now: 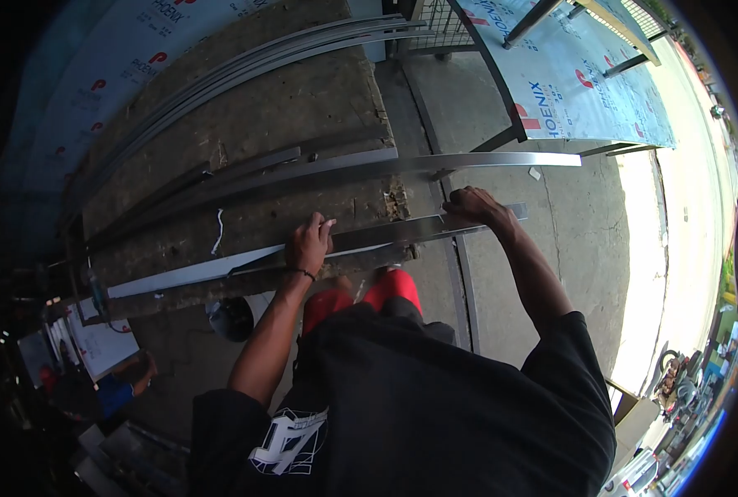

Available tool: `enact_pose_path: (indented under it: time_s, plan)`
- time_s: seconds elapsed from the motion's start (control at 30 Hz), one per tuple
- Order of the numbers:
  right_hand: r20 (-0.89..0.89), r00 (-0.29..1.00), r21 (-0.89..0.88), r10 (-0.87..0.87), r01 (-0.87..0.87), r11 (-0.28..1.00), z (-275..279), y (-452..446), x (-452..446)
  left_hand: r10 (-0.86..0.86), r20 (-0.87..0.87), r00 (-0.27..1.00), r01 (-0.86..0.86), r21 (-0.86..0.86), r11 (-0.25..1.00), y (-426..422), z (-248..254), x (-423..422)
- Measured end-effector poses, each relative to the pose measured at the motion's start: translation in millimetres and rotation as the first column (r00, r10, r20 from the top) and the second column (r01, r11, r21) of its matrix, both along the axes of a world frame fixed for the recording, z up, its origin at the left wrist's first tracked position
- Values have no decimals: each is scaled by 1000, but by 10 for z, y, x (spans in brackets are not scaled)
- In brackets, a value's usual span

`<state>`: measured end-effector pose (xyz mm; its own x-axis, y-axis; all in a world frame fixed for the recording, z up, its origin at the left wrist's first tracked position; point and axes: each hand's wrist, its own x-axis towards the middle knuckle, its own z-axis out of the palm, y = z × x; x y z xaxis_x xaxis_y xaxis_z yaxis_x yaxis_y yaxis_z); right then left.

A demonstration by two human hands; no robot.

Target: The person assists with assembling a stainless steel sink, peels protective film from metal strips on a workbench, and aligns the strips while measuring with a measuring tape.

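Note:
A long metal strip (385, 235) lies along the near edge of the worn workbench (303, 108), and its right part juts out past the bench end. My left hand (307, 242) is closed on the strip near its middle, thumb on the upper side. Farther right, beyond the bench corner, my right hand (473, 205) has its fingers curled over the strip's far edge. Partly beneath the strip, a pale metal length (187, 275) runs to the left. Behind my hands a longer metal bar (493, 161) also overhangs the bench on the right.
Several thin metal profiles (319, 43) lie at the bench's far side. A frame table (568, 99) covered in printed PHOENIX film stands at upper right. Below the bench are a dark bucket (231, 318) and, at lower left, another person (108, 398). A scrap of white film (218, 232) lies on the bench.

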<state>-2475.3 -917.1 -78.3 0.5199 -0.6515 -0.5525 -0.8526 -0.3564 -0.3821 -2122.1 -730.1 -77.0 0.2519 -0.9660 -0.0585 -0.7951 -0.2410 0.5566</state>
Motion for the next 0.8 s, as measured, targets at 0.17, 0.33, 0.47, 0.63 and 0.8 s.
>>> enact_pose_path:
  time_s: [0.17, 0.33, 0.47, 0.63, 0.8]
  plan:
    - [48, 986, 28, 157, -159, 987, -243, -87, -44, 57, 9, 998, -57, -13, 998, 59, -66, -29]
    - [-64, 990, 15, 122, -121, 993, -43, -44, 32, 23, -62, 998, -27, -61, 998, 91, -172, 9]
    - [-7, 987, -109, 160, -159, 981, 106, 100, -23, 67, -57, 996, -67, -7, 998, 65, -9, 8]
    - [177, 981, -345, 81, -15, 939, 318, 304, -45, 37, 55, 998, -37, 7, 999, 42, 162, 38]
    - [319, 933, -628, 166, 77, 774, 59, 420, -55, -20, 182, 983, 45, -138, 989, 121, 119, -78]
